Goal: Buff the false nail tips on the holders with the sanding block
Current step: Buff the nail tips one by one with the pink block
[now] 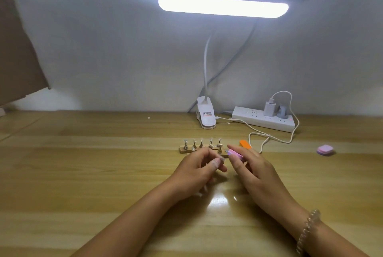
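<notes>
A wooden base (183, 150) carries several small metal holders with clear false nail tips (201, 141) on top, in the middle of the table. My left hand (199, 168) sits just in front of it, fingers curled, pinching what looks like a holder with a nail tip at its fingertips. My right hand (250, 165) grips a pink sanding block (235, 154), whose end points toward the left fingertips. An orange block (245, 144) lies right behind the right hand.
A clip lamp base (206, 114) and white power strip (263, 118) with charger and cable (269, 137) lie behind. A pink pad (325, 150) lies at the right. A brown cardboard piece (18, 53) leans at the far left. The wooden table (83, 173) spreads all around.
</notes>
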